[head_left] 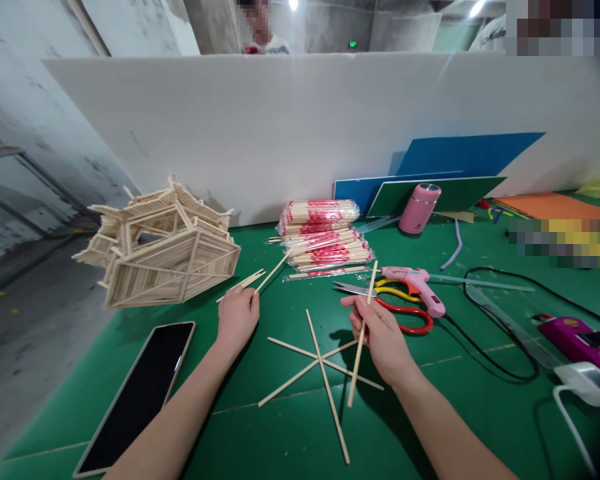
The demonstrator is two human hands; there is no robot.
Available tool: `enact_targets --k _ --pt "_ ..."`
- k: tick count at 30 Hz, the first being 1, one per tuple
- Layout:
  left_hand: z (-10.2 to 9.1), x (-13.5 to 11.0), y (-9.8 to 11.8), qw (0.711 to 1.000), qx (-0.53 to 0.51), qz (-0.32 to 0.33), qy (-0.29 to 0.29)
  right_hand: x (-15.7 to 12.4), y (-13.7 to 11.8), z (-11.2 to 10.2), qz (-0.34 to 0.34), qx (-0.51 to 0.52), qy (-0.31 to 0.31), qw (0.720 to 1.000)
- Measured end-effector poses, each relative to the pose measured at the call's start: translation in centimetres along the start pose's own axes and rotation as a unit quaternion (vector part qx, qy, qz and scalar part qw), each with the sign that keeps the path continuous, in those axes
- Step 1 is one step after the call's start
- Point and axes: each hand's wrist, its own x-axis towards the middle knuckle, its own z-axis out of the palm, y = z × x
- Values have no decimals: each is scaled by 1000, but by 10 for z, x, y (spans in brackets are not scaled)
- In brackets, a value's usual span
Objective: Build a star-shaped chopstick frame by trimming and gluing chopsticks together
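Note:
My left hand (239,317) is closed at the left of centre, thumb and fingers pinching a thin wooden chopstick (274,271) that points up and right. Beside its fingers lie a few more loose chopsticks (247,279). My right hand (377,333) grips another chopstick (359,357) near its middle, held almost upright above the table. Between and below the hands, three chopsticks cross at one point in a star (321,361) on the green tabletop. The held stick overlaps the star's right-hand arms in the view.
A chopstick-built model (165,250) stands at left, above a phone (140,393). Wrapped chopstick packs (325,233) lie behind. Scissors (405,313), a pink glue gun (420,287), a pink bottle (420,209) and a purple power strip (575,340) with cables are at right. A white board (260,127) closes the back.

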Motion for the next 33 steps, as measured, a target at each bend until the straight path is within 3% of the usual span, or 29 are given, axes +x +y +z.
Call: enact_targets --k 6,15,20,23,26,28,31,33 --pt "0 0 1 999 35 -34 -6 -1 -3 0 -9 9 -3 1000" --pt "1 -6 7 999 25 -4 -31 0 -4 0 -11 12 -11 1000" --pt "-11 -14 6 1000 -16 -15 -11 -1 -3 -1 -6 7 -25 1000" --pt "-32 -28 24 998 -66 -11 17 -4 -4 2 -1 1 -45 999" --pt "-56 -50 56 988 -142 52 -1 -9 -4 7 4 -4 -77 997" --pt "-67 -66 78 959 -259 93 -68 -12 -3 10 0 -6 -93 996" --pt "-69 -84 98 923 -335 100 -161 -15 0 14 -9 -8 -110 994" --pt "-64 -89 100 913 -358 88 -174 -14 2 13 -18 -12 -103 994"
